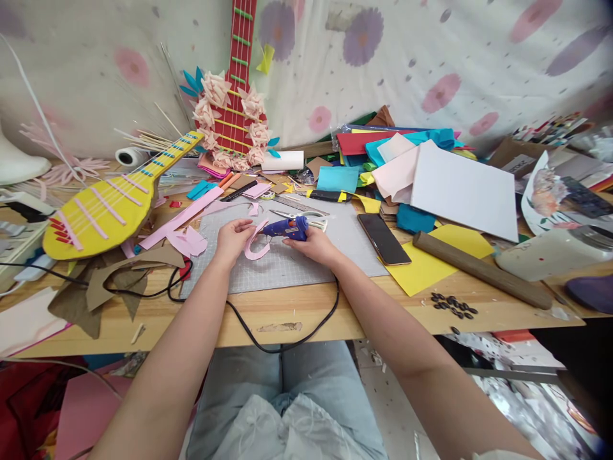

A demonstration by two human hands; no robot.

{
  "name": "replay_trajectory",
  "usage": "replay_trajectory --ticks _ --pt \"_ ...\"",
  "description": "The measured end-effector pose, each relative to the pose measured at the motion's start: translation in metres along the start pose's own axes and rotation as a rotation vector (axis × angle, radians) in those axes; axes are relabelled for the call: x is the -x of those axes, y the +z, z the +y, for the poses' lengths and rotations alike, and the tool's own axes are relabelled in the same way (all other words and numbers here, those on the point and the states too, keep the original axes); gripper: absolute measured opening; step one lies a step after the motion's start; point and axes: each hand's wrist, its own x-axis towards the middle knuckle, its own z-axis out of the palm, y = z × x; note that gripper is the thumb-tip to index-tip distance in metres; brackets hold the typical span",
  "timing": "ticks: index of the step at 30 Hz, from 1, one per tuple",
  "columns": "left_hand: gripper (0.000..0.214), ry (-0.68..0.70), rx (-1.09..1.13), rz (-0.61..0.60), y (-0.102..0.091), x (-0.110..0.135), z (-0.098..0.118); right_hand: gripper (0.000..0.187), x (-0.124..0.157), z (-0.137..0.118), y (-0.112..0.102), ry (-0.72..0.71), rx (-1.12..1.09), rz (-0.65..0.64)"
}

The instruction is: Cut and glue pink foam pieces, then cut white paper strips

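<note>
My right hand (pixel 313 246) is wrapped round a blue hot glue gun (pixel 287 229), its nozzle pointing left. A curved pink paper strip (pixel 258 252) is pinched in my left hand (pixel 234 239), close to the nozzle. Whether the nozzle touches the paper I cannot tell. Both hands are over the grey cutting mat (pixel 306 271). Behind the glue gun lie scissors (pixel 290 214) and a metal ruler (pixel 301 204). Pink paper scraps (pixel 189 241) lie left of my left hand.
The gun's black cord (pixel 287 349) loops along the table's front edge. A phone (pixel 384 238) lies right of the mat, beside a brown tube (pixel 481 269) and dark seeds (pixel 453 305). A yellow cardboard lute (pixel 103 214) stands left; a red flower-trimmed instrument (pixel 234 121) leans at the back.
</note>
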Motion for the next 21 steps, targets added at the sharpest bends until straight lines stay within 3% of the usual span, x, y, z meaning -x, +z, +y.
replay_trajectory --ticks 21 --pt "0.032 -0.002 0.003 -0.059 0.0003 0.0032 0.002 0.036 -0.0036 0.0042 -0.0035 0.06 0.049 0.08"
